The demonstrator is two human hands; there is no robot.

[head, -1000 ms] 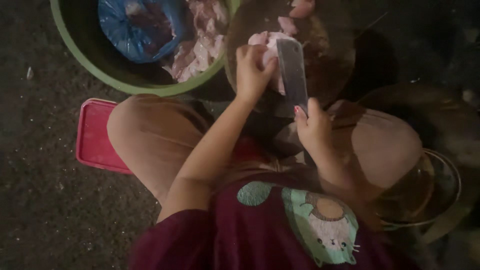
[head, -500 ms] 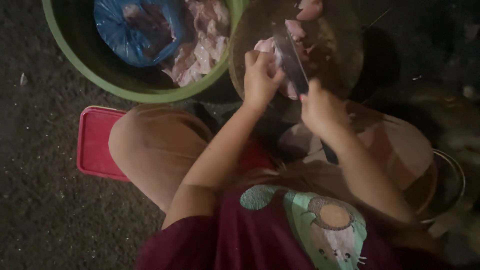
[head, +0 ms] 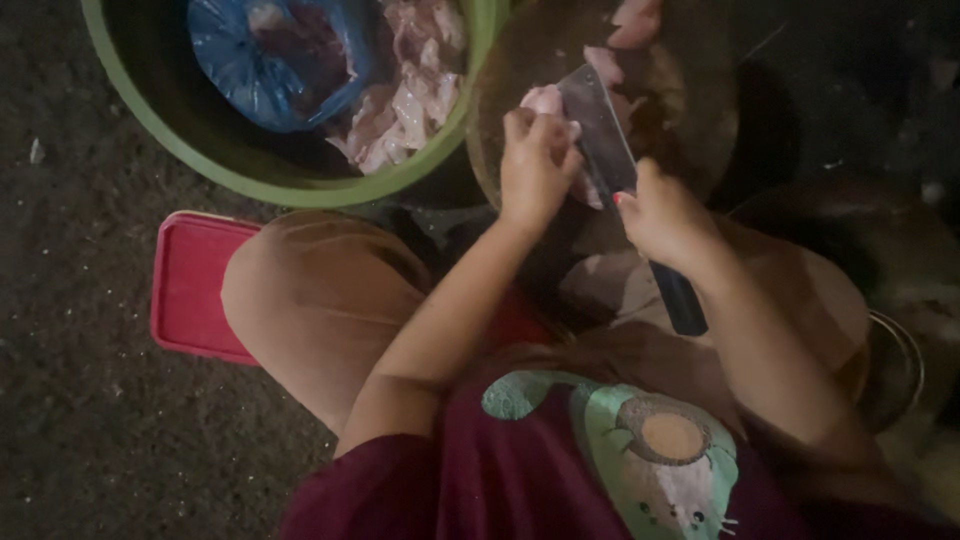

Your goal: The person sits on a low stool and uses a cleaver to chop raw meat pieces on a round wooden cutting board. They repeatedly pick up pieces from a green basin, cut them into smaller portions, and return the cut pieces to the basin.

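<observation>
Lower centre, nearest: maroon shirt with a green cartoon patch (head: 640, 450); bent knees over a red stool (head: 190, 285).
Right hand (head: 665, 215): clenched on the dark handle of the cleaver (head: 600, 135); heavy, stiff blade, best taken well back on the handle.
Left hand (head: 535, 165): fingers curled, pressing the raw meat piece (head: 545, 100) against the round chopping block (head: 690, 110), upper centre.
Meat, judged: soft, wet, slippery; pin it from above, fingertips tucked clear of the edge.
Upper left, farthest: green basin (head: 150, 120) with pale meat pieces (head: 410, 100) and a blue plastic bag (head: 270, 60).
</observation>
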